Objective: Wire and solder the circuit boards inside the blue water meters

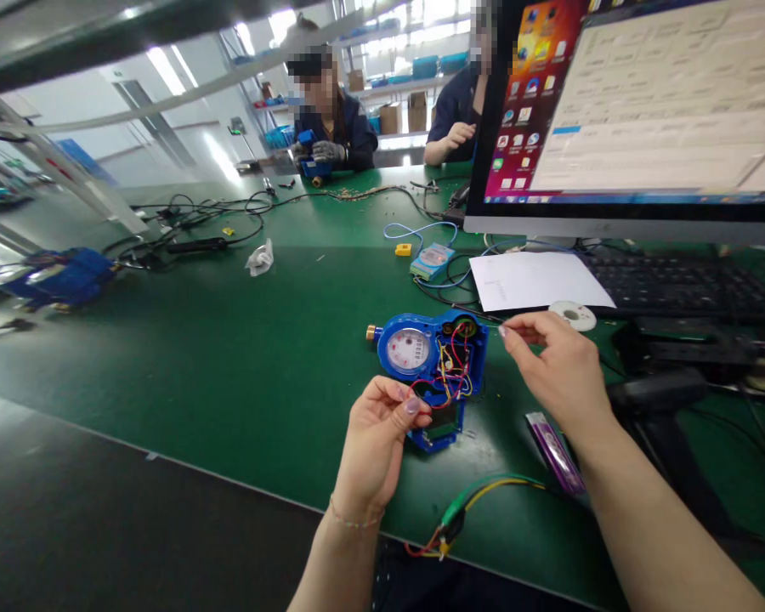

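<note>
A blue water meter (430, 357) with an open case lies on the green table (242, 365), showing a round dial, coloured wires and a small circuit board. My left hand (376, 442) is just in front of it, fingers pinched on a red wire that runs into the meter. My right hand (552, 365) hovers to the meter's right, thumb and forefinger pinched together on something too thin to make out.
A monitor (637, 110), keyboard (682, 285), white paper sheet (535, 280) and tape roll (572, 315) lie at right. A purple packet (554, 450) and green-yellow clip leads (478, 501) sit near the front edge. Two other people work at the far side among cables.
</note>
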Demonstrator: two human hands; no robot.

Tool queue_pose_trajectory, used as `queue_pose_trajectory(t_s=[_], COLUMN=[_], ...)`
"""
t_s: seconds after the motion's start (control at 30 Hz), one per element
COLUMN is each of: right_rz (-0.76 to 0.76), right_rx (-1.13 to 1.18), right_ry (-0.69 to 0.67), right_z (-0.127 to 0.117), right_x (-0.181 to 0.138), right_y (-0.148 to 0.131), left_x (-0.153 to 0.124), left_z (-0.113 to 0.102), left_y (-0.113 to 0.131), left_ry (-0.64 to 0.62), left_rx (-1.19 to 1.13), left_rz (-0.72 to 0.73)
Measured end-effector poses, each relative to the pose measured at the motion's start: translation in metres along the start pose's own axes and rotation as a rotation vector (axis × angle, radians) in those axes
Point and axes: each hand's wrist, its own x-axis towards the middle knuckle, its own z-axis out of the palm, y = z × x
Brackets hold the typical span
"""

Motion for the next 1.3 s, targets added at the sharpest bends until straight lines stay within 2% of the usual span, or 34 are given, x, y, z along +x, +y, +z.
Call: queue_pose_trajectory(t_s=[0.07, 0.23, 0.33, 0.43, 0.47, 0.53, 0.63, 0.73, 0.8, 0.87, 0.97, 1.03, 1.1, 1.23, 1.3], right_rz=[0.181, 0.367, 0.499, 0.722, 0.788, 0.876, 0.918, 0.860, 0.794, 0.727, 0.663, 0.637, 0.626, 0.629, 0.623], right_rx=[0.087, 0.335, 0.676, 1.230, 1.356, 1.450, 1.481, 1.473, 1.356, 1.178, 0.981, 0.919, 0.877, 0.861, 0.868], right_ry=[-0.082, -0.431, -0.515, -0.502, -0.450, -0.309, -0.176, -0.078, -0.008, 0.055, 0.112, 0.111, 0.074, -0.013, -0.027], right_z=[-0.006, 0.004, 0.018, 0.029, 0.031, 0.035, 0.037, 0.036, 0.033, 0.028, 0.015, 0.004, -0.004, -0.008, -0.006], right_x=[-0.019, -0.081, -0.108, -0.120, -0.121, -0.123, -0.124, -0.123, -0.120, -0.114, -0.098, -0.086, -0.078, -0.077, -0.080], right_y=[0.003, -0.001, -0.015, -0.025, -0.027, -0.029, -0.031, -0.034, -0.032, -0.027, -0.014, -0.008, -0.004, 0.002, 0.006], left_x=[0.006, 0.011, 0.007, 0.002, 0.001, -0.001, -0.003, -0.005, -0.005, -0.001, 0.020, 0.044, 0.072, 0.117, 0.129], left_z=[0.001, -0.001, 0.006, 0.016, 0.019, 0.023, 0.025, 0.026, 0.025, 0.020, 0.009, 0.003, 0.000, 0.003, 0.004], left_y=[0.002, -0.001, -0.007, -0.013, -0.014, -0.014, -0.013, -0.013, -0.012, -0.009, 0.009, 0.026, 0.041, 0.059, 0.063], left_ry=[0.022, 0.118, 0.163, 0.176, 0.173, 0.157, 0.112, 0.060, 0.029, 0.026, 0.078, 0.075, -0.036, -0.393, -0.484], left_rx=[-0.063, -0.234, -0.313, -0.343, -0.340, -0.315, -0.233, -0.116, -0.015, 0.255, 0.750, 0.915, 1.033, 1.234, 1.289], left_rz=[-0.014, -0.159, -0.262, -0.305, -0.303, -0.277, -0.203, -0.138, -0.097, 0.061, 0.412, 0.519, 0.487, 0.181, 0.071])
